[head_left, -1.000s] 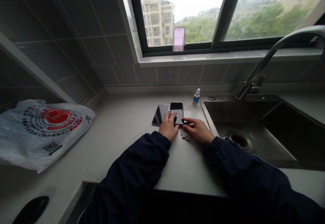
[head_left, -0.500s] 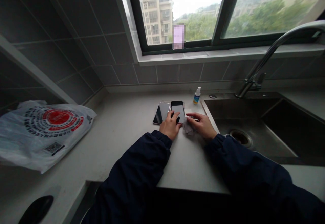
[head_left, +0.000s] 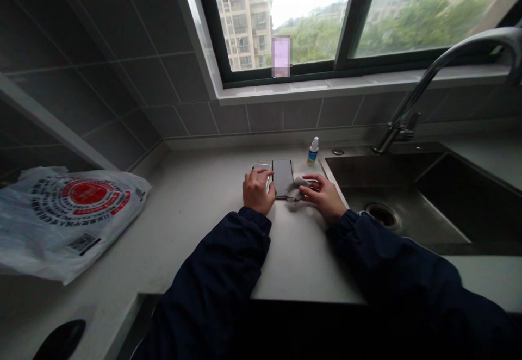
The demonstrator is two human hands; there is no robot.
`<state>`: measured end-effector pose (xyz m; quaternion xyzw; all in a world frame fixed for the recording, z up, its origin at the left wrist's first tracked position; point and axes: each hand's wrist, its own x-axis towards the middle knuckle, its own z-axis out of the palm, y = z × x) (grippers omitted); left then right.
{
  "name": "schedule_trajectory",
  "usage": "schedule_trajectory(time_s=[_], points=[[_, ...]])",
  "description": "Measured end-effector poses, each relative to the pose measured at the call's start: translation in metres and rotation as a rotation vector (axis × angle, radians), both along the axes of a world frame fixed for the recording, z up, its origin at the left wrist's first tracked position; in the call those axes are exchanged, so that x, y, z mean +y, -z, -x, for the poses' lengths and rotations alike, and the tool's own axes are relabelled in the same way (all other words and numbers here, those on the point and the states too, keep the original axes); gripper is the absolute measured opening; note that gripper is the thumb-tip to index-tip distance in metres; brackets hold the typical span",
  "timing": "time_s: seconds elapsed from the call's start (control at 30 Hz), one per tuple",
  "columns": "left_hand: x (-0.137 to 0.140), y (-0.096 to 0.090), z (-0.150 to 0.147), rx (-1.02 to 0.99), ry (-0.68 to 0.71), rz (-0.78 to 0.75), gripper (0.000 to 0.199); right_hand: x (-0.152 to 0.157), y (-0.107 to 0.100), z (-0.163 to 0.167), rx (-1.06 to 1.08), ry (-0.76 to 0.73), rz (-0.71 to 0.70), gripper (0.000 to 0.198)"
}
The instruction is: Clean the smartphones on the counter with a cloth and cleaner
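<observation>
Two phones lie side by side on the pale counter. My left hand is over the left phone, covering most of it. Its fingers are bent and point right, with the thumb apart from them, and the fingertips come close to the left edge of the right phone. That phone lies flat with a grey face up. My right hand pinches a crumpled grey cloth, which lies against the right phone's lower right corner.
Behind my right hand stands a small white-capped bottle with a blue and yellow label. A steel sink with a curved faucet is on the right. On the left lies a white plastic bag with red print. A window is ahead.
My left hand has shifted left, off the right phone and over the left one. The cloth in my right hand has moved up and left onto the right phone's corner.
</observation>
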<state>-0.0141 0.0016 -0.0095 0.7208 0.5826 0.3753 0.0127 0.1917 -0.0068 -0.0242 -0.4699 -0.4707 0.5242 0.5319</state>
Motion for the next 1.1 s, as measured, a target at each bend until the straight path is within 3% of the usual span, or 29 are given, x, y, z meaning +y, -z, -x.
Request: schedule_trajectory(time_s=[0.13, 0.27, 0.73, 1.0, 1.1], points=[[0.005, 0.006, 0.008, 0.023, -0.226, 0.133, 0.072, 0.000, 0.002, 0.000, 0.009, -0.019, 0.008, 0.050], [0.007, 0.013, 0.011, 0.049, -0.259, 0.289, 0.107, -0.001, 0.000, 0.002, 0.009, -0.011, 0.017, 0.048], [0.020, 0.017, 0.026, 0.052, -0.212, 0.275, 0.107, -0.005, -0.006, 0.005, -0.011, -0.047, -0.011, 0.050], [0.015, 0.008, 0.025, -0.180, -0.163, 0.208, 0.112, -0.003, -0.002, 0.005, -0.009, -0.055, -0.015, 0.049], [0.015, 0.002, 0.022, -0.360, -0.170, 0.179, 0.111, -0.003, -0.003, 0.004, 0.005, -0.035, -0.016, 0.049]])
